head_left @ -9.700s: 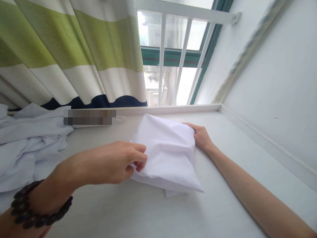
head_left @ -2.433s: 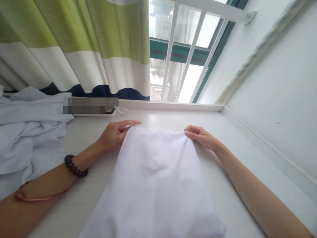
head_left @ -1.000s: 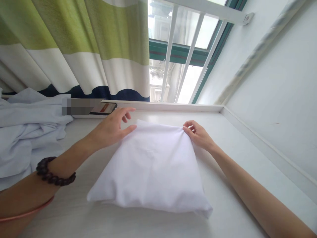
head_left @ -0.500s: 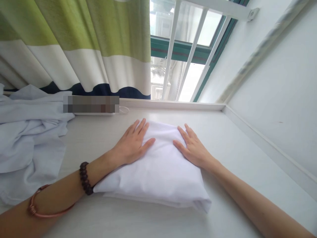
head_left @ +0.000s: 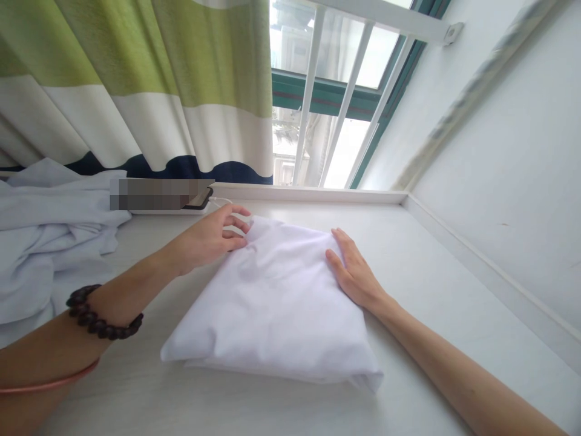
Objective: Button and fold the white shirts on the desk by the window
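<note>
A folded white cloth (head_left: 281,297) lies in a thick, slightly wrinkled pad on the pale surface in front of me. At its far left corner is my left hand (head_left: 211,239), fingers apart and a little bent, the tips at the cloth's edge. A dark beaded bracelet (head_left: 102,315) and a copper-coloured bangle (head_left: 54,383) circle that arm. Along the right edge of the cloth rests my right hand (head_left: 356,272), thumb on top and the other fingers stretched along the side. Neither hand is wrapped round anything.
Loose white fabric (head_left: 49,242) is heaped at the left. Behind it lies a flat object (head_left: 195,206), partly blurred out, with a white cord. A low ledge (head_left: 313,194) borders the back, below a green and white curtain (head_left: 218,79) and white window bars (head_left: 347,103). A white wall (head_left: 521,181) rises at the right.
My left hand has slid off the top of the cloth, moving left and back to its far corner, with its fingers now bent. My right hand stays at the right edge.
</note>
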### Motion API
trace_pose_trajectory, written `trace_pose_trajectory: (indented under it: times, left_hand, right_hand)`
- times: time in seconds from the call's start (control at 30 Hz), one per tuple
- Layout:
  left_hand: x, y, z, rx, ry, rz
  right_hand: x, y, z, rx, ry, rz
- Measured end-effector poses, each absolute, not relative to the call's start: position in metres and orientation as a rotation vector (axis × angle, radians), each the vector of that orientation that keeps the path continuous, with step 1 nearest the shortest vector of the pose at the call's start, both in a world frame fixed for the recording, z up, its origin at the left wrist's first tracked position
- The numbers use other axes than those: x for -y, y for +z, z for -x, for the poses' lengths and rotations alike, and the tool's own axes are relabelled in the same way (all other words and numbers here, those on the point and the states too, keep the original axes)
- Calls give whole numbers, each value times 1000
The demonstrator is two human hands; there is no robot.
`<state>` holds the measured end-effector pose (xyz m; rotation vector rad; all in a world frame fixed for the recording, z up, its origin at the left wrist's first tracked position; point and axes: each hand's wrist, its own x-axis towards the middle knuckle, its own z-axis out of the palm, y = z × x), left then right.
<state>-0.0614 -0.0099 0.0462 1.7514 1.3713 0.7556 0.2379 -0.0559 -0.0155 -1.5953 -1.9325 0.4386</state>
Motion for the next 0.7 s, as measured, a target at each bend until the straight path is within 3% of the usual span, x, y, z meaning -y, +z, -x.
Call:
trace_pose_trajectory:
  times: [0.2, 0.43, 0.57, 0.7]
  left_hand:
    - [8, 36, 68, -1311, 633, -1455]
    - [23, 65, 36, -1556, 568, -2648]
    - [28, 48, -5, -1561, 321, -2763]
    - [22, 9, -7, -1631, 245, -2771]
  right_hand:
    - [55, -14, -238, 1964, 399, 1576]
    - [36, 7, -231, 2126, 297, 1656]
    - [47, 32, -211, 2219, 178, 1721]
    - [61, 21, -201, 2364, 274, 1702]
